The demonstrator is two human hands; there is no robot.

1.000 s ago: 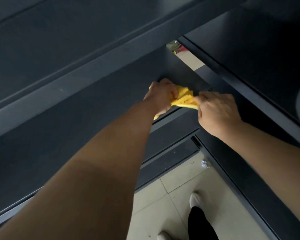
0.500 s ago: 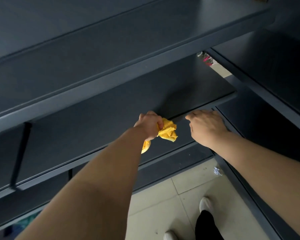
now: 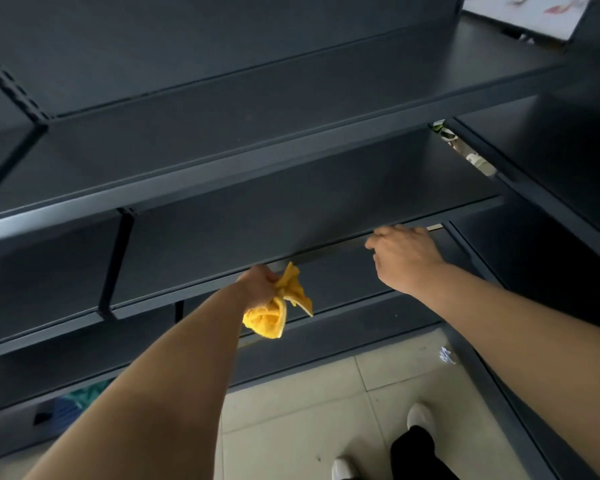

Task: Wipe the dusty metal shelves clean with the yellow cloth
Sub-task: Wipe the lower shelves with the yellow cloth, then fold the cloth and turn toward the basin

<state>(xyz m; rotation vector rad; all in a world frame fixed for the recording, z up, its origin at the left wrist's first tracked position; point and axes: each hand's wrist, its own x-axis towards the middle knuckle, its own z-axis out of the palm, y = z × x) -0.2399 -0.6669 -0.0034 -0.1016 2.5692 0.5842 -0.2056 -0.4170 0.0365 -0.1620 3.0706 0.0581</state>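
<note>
Head view: left hand is a tight fist, fingers wrapped round the bunched yellow cloth. Cloth sticks out to the right of that hand and hangs in a wad just below it. Fist sits right at the front lip of the middle shelf; can't tell if cloth touches the metal. Right hand is well off to the right of the left one, palm down, fingers loosely bent, tips resting on the same lip, nothing held. Tiled floor and white shoes below both hands.
</note>
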